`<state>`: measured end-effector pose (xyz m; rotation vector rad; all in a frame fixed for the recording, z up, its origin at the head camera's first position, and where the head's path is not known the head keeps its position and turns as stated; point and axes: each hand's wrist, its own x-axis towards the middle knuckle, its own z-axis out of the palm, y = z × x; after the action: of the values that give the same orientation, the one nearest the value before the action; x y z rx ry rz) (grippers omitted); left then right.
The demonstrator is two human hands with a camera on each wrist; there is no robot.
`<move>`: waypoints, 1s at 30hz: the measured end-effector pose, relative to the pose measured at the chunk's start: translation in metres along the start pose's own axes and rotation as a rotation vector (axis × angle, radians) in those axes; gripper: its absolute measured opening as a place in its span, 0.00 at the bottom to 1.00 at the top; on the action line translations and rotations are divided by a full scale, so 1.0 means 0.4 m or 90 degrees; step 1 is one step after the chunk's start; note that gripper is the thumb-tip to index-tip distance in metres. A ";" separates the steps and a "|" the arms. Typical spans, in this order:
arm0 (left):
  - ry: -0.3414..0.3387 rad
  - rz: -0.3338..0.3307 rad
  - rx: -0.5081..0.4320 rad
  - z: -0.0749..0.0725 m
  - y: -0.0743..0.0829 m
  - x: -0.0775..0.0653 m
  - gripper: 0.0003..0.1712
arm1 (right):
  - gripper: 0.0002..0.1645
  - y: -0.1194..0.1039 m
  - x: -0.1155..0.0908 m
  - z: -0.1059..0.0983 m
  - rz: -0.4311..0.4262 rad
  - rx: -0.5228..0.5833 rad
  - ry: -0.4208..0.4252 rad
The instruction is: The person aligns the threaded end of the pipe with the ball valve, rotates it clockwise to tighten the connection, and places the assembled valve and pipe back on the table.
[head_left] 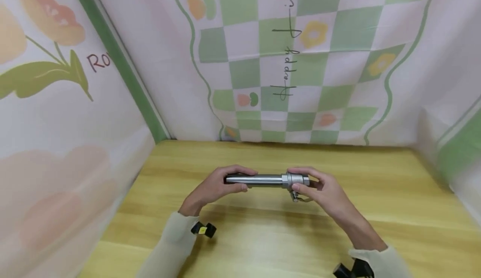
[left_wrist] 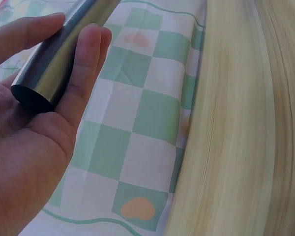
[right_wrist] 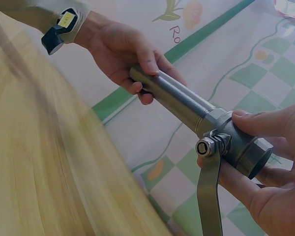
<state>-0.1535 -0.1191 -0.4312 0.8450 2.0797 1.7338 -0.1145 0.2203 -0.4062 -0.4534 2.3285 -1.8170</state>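
1. Grey metal pipe (head_left: 255, 180) with a valve (head_left: 297, 180) at one end is held level in the air above the wooden tabletop (head_left: 263, 236), clear of its surface.
2. Long axis: runs left to right across the person's front, roughly parallel to the tabletop's far edge. The valve end points to the person's right.
3. Left hand (head_left: 216, 186): fingers and thumb curled round the plain end of the pipe. The left wrist view shows the open pipe mouth resting against the palm.
4. Right hand (head_left: 323, 190): clamped on the valve body, thumb on top, fingers beneath. This hand is the nearer to the valve.
5. Lever (right_wrist: 209, 196): flat metal handle hangs down from the valve's stem nut, just beside the right fingers (right_wrist: 246, 177); whether they touch it cannot be told.
6. Pose: both forearms reach forward and converge, wrists near level, one hand at each end of the assembly.
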 end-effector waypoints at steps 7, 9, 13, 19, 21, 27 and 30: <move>-0.027 0.013 -0.035 0.028 0.006 0.002 0.22 | 0.26 0.010 -0.032 -0.008 -0.009 0.009 0.006; -0.023 0.016 -0.039 0.029 0.011 0.000 0.22 | 0.26 0.011 -0.029 -0.006 -0.015 0.013 0.007; -0.014 0.021 -0.033 0.023 0.019 0.000 0.22 | 0.25 0.008 -0.017 -0.006 -0.023 0.019 0.006; -0.008 0.023 -0.036 0.021 0.022 -0.009 0.21 | 0.25 0.001 -0.013 -0.005 -0.019 0.023 0.002; -0.005 0.022 -0.038 0.022 0.022 -0.009 0.21 | 0.25 0.000 -0.013 -0.005 -0.016 0.022 0.005; -0.003 0.025 -0.031 0.021 0.021 -0.006 0.20 | 0.25 -0.001 -0.012 -0.005 -0.010 0.022 0.007; -0.002 0.028 -0.031 0.022 0.019 -0.004 0.20 | 0.25 -0.002 -0.014 -0.008 -0.009 0.020 0.006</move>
<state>-0.1453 -0.1126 -0.4260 0.8848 2.0237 1.7969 -0.1102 0.2247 -0.4052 -0.4592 2.3053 -1.8633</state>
